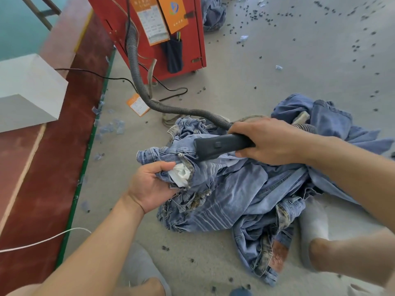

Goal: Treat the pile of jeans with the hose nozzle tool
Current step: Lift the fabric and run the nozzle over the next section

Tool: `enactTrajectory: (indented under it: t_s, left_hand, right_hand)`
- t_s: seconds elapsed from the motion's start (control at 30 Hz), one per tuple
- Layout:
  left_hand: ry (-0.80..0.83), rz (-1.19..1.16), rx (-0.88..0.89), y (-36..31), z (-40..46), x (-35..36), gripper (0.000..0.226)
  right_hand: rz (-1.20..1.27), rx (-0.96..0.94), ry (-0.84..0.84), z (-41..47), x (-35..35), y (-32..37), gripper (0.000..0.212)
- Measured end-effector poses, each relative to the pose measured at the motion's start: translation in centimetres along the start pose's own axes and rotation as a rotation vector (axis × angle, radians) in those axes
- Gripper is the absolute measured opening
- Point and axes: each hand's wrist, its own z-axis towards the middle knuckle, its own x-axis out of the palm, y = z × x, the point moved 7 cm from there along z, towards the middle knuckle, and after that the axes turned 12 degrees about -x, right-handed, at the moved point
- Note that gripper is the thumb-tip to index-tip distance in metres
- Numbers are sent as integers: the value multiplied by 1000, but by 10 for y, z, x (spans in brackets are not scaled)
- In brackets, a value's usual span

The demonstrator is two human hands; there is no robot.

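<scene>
We see our right hand (269, 139) gripping 1 matte black nozzle (220, 146) on ribbed grey hose (136, 67); left hand (149, 184) pinches crumpled faded-denim jeans pile (245, 189), white pocket lining (180, 175) exposed, mid concrete floor (256, 67).

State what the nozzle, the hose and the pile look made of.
Nozzle: probably hard plastic, matte black, smooth moulded shell.
Hose: likely flexible ribbed plastic, grey, closely ringed and bending.
Pile of jeans: denim, faded blue, visible seams and rivet.

Faded blue jeans (245, 189) with pale stripes, black nozzle (220, 146), grey ribbed hose (136, 67), red cabinet (192, 39).
</scene>
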Motion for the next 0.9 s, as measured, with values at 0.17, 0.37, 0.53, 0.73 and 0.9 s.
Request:
enactTrajectory:
  t_s: [0.17, 0.37, 0.53, 0.73, 0.9]
  left_hand:
    - [6, 28, 9, -2, -1, 4, 45]
    - [-23, 27, 24, -7, -2, 5, 76]
    - [-2, 0, 13, -7, -1, 5, 75]
    - [43, 29, 1, -4, 0, 11, 49]
    - [65, 51, 4, -6, -1, 18, 44]
  right_hand:
    - [80, -41, -91, 3, -11, 11, 30]
    - [104, 10, -192, -4, -25, -7, 29]
    - [58, 53, -105, -9, -25, -15, 27]
    - [51, -18, -98, 2, -8, 13, 32]
    - [91, -34, -172, 2, -16, 15, 30]
